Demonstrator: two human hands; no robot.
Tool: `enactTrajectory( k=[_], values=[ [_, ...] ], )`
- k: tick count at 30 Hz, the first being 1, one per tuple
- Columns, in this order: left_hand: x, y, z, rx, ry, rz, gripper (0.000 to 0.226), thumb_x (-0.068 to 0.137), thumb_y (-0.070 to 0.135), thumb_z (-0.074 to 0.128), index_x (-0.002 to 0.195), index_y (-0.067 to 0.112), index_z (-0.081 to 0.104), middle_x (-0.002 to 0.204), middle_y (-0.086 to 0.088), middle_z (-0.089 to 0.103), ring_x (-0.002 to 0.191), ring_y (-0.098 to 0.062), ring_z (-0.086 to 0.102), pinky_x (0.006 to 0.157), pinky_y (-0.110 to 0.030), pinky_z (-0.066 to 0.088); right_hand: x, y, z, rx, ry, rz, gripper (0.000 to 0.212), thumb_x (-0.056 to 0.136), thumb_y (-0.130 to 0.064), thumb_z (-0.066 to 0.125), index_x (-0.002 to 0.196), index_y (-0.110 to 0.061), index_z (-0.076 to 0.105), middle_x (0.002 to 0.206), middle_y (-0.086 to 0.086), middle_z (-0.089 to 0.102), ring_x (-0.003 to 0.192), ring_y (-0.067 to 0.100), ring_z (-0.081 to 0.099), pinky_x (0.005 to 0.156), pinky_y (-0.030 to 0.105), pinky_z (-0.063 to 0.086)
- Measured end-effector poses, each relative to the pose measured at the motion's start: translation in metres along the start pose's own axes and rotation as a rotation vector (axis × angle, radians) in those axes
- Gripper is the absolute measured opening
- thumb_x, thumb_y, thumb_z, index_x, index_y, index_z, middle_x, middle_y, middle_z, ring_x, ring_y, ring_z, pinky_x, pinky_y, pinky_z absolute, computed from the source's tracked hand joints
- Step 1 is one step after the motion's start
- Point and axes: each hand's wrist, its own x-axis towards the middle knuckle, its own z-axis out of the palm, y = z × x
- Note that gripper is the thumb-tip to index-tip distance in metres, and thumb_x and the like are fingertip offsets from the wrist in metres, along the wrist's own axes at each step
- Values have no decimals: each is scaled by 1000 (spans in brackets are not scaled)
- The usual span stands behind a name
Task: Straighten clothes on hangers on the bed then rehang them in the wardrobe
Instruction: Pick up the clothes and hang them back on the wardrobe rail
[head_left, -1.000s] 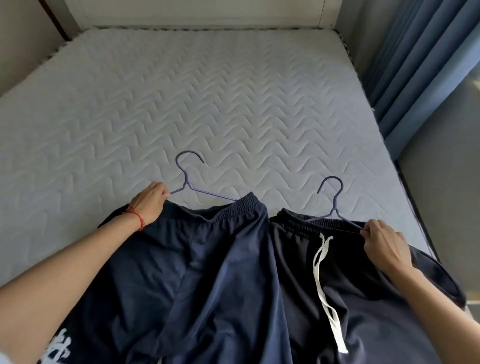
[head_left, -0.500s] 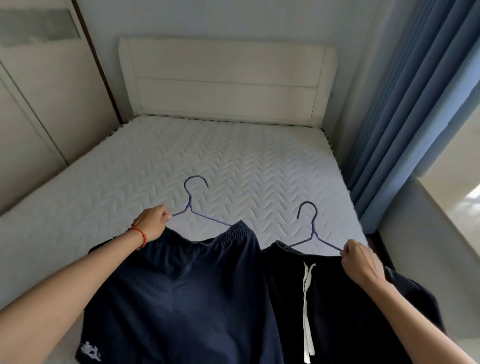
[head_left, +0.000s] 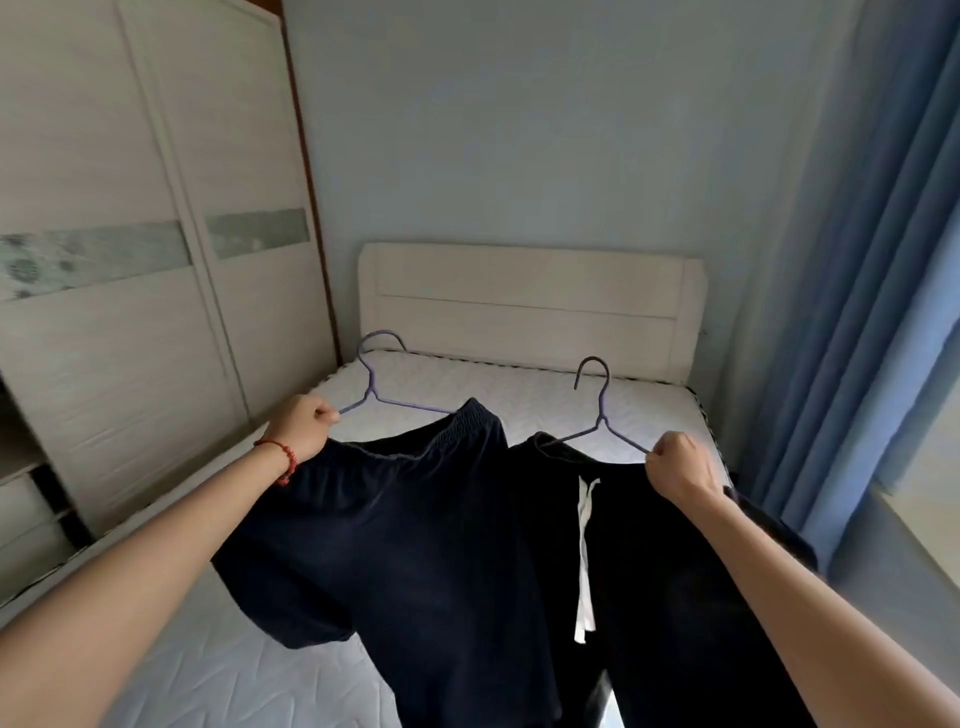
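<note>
Two dark garments hang from purple hangers, lifted above the bed (head_left: 519, 395). My left hand (head_left: 301, 431) grips the left end of the left hanger (head_left: 371, 395), which carries navy shorts (head_left: 395, 530) with an elastic waistband. My right hand (head_left: 675, 462) grips the right end of the right hanger (head_left: 602, 415), which carries black trousers (head_left: 665, 571) with a white drawstring (head_left: 584, 551). Both hooks point up and away from me. The garments hang side by side, touching in the middle.
A white wardrobe (head_left: 130, 312) with sliding doors stands along the left; open shelves show at its near left edge. A cream headboard (head_left: 530, 301) backs the bed. Blue curtains (head_left: 857, 312) hang on the right beside a window ledge.
Both hands have lifted the hangers and garments up off the mattress. My view has tilted upward, bringing the wardrobe, headboard and wall into sight.
</note>
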Motion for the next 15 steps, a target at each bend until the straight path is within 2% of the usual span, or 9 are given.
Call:
enactTrajectory(
  k=[3, 6, 8, 10, 12, 15],
  values=[
    [-31, 1, -28, -16, 41, -66, 19, 88, 10, 54, 92, 2, 71, 102, -16, 68, 98, -32, 60, 81, -29, 41, -12, -22, -6, 122, -159, 21, 20, 81, -1, 46, 61, -1, 45, 61, 9, 46, 62, 26, 46, 58, 28, 35],
    [-66, -5, -50, -20, 66, -173, 18, 86, 5, 56, 92, 1, 72, 112, -17, 68, 108, -31, 59, 91, -31, 43, -27, -36, -1, 227, -345, 35, 23, 82, -6, 53, 61, -7, 42, 62, 6, 43, 60, 22, 46, 58, 28, 39],
    [-92, -14, -66, -15, 86, -271, 16, 84, 5, 59, 88, -2, 71, 107, -21, 68, 104, -33, 61, 87, -31, 45, -42, -49, 6, 295, -484, 4, 17, 82, -8, 57, 68, -9, 49, 71, 5, 48, 69, 21, 50, 66, 29, 43],
    [-118, -27, -86, -11, 95, -385, 17, 82, 8, 62, 87, -7, 69, 100, -23, 67, 96, -33, 61, 79, -32, 44, -62, -67, 11, 297, -617, -38, 7, 83, -9, 59, 86, -2, 57, 86, 9, 54, 81, 24, 58, 66, 29, 44],
    [-145, -45, -110, -8, 114, -484, 19, 80, 9, 64, 88, -8, 67, 93, -22, 64, 87, -29, 58, 73, -29, 40, -85, -88, 17, 382, -716, -25, 33, 81, -5, 62, 110, 6, 55, 91, 14, 57, 79, 27, 58, 62, 29, 44],
    [-188, -73, -149, 1, 166, -614, 12, 79, 7, 63, 75, -4, 60, 84, -18, 57, 80, -26, 53, 69, -29, 38, -126, -128, 24, 398, -801, -92, 42, 81, -6, 62, 117, 8, 47, 98, 18, 55, 83, 28, 56, 68, 31, 43]
  ],
)
